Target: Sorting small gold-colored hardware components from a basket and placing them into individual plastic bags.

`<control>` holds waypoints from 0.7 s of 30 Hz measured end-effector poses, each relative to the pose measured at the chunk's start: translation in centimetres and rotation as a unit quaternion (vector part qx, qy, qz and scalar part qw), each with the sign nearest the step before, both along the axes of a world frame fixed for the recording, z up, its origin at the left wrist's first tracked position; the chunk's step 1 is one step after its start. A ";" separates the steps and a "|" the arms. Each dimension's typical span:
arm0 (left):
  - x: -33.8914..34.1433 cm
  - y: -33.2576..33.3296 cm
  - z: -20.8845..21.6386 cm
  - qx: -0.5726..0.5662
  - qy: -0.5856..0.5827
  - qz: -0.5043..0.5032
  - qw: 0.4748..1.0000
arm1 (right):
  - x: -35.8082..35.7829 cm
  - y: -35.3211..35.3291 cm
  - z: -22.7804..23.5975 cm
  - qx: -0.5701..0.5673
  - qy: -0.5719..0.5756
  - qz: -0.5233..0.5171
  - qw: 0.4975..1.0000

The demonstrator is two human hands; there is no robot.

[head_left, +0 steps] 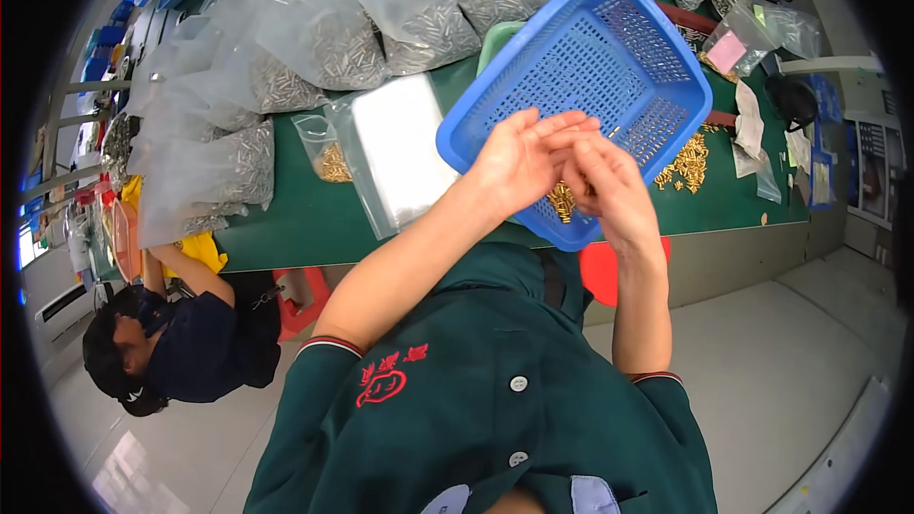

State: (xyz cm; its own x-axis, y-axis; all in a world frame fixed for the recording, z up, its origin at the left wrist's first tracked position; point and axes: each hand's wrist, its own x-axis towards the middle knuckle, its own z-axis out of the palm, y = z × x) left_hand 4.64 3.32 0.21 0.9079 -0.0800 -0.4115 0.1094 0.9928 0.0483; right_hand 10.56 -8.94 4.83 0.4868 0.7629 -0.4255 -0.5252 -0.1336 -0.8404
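A blue plastic basket point(455, 133) with slotted walls stands tilted at the table's front edge. Small brass-coloured metal pieces point(562, 204) lie in its near end, partly hidden by my hands. Over the basket my left hand point(522, 160) is turned palm up, fingers stretched out towards the right. My right hand point(614, 192) meets its fingertips, with thumb and fingers bent together; whatever sits between them is too small to make out. A loose pile of the same brass pieces point(693, 164) lies on the table right of the basket.
Clear bags of silvery metal pieces point(428, 33) crowd the back and left of the green table point(286, 238). Flat clear bags point(405, 148) and a small bag of brass pieces point(333, 162) lie left of the basket. A co-worker point(195, 347) sits at far left, near a red stool point(303, 300).
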 end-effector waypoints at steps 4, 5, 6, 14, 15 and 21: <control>0.6 -2.1 -1.4 -0.013 -0.041 -0.001 0.999 | -0.4 0.1 -2.3 -0.045 -0.202 0.015 0.978; 0.5 -2.3 -1.6 -0.028 -0.046 0.003 0.999 | -0.1 -0.2 -1.9 -0.048 -0.202 0.015 0.978; 0.4 -2.3 -1.7 -0.042 -0.052 0.009 0.998 | 0.2 -0.2 -1.0 -0.056 -0.128 0.012 0.990; 0.6 -2.2 -1.7 -0.021 -0.042 0.004 0.999 | 0.6 -0.2 -1.6 -0.057 -0.154 0.043 0.986; 0.6 -2.2 -1.1 -0.029 -0.030 0.013 0.999 | 0.6 -0.1 -1.7 -0.057 -0.153 0.044 0.986; 0.7 -1.6 -1.7 -0.046 -0.043 0.041 0.997 | 1.2 -0.7 -1.4 0.029 -0.003 -0.062 0.998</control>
State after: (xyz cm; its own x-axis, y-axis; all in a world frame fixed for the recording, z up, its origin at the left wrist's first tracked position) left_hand 5.32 1.68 -1.50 0.9445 -0.0383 -0.3262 0.0277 0.9989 -0.0372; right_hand 11.77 -9.63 3.39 0.5811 0.7197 -0.3800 -0.5299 -0.0197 -0.8478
